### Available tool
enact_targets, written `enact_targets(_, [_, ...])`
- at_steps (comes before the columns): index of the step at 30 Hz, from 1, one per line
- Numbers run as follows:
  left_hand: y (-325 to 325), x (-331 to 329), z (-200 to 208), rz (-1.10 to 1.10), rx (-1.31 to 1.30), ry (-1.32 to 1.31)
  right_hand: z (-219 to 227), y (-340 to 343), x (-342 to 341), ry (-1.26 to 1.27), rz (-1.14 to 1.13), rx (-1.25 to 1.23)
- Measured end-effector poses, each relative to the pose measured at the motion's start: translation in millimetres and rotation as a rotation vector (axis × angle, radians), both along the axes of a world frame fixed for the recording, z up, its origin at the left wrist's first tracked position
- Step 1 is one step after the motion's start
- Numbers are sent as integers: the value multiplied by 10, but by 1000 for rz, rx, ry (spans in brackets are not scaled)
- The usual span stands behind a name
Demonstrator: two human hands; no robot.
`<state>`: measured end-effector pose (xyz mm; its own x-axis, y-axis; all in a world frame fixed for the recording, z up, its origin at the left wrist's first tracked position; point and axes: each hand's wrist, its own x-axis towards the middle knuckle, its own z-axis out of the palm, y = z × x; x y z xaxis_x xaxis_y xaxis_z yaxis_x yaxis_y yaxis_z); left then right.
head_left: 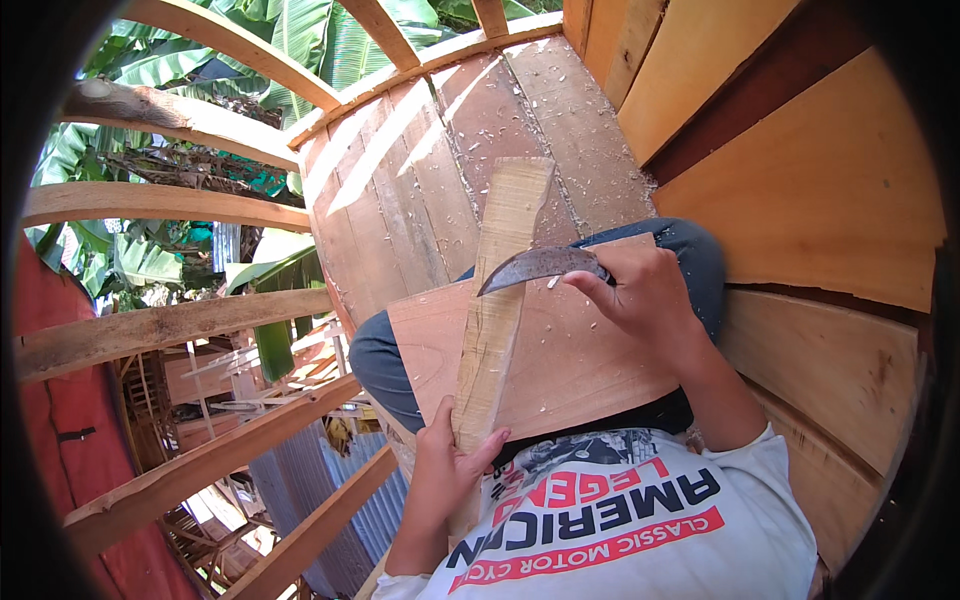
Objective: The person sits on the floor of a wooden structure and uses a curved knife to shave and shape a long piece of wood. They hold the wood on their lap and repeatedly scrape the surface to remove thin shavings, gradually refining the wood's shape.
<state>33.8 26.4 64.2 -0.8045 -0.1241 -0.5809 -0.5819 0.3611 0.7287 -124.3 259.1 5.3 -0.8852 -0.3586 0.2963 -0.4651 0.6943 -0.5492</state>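
A long, pale piece of wood (pixel 503 230) slants away from me across a flat board (pixel 590 350) on my lap. My left hand (pixel 455 455) is wrapped round its near end, the thumb along the right edge. In my right hand (pixel 640 285) is a curved knife (pixel 530 268) with a dark, worn blade. The fist covers most of its dark handle. The blade points left and lies across the middle of the wood; whether its edge bites in cannot be made out. Small shavings are scattered on the board.
Plank flooring (pixel 400 190) with many wood shavings spreads ahead. A plank wall (pixel 810 190) rises close on my right. To the left, a railing of wooden bars (pixel 180 330) has open gaps, with banana leaves (pixel 300 40) and corrugated metal sheets (pixel 310 490) beyond. My bent knees support the board.
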Motion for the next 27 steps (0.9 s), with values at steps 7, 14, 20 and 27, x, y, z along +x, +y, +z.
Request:
enact_targets(7, [-6, 53, -5, -34, 14, 34, 17, 45, -11, -6, -10, -3])
enact_targets(14, [8, 2, -53, -61, -22, 44, 42, -7, 48, -8, 38, 20])
enact_targets(20, [-32, 56, -116, -63, -76, 107, 97, -131, 277, -69, 226, 19])
enact_targets(27, [24, -37, 15, -82, -145, 25, 22, -118, 324, -90, 219, 32])
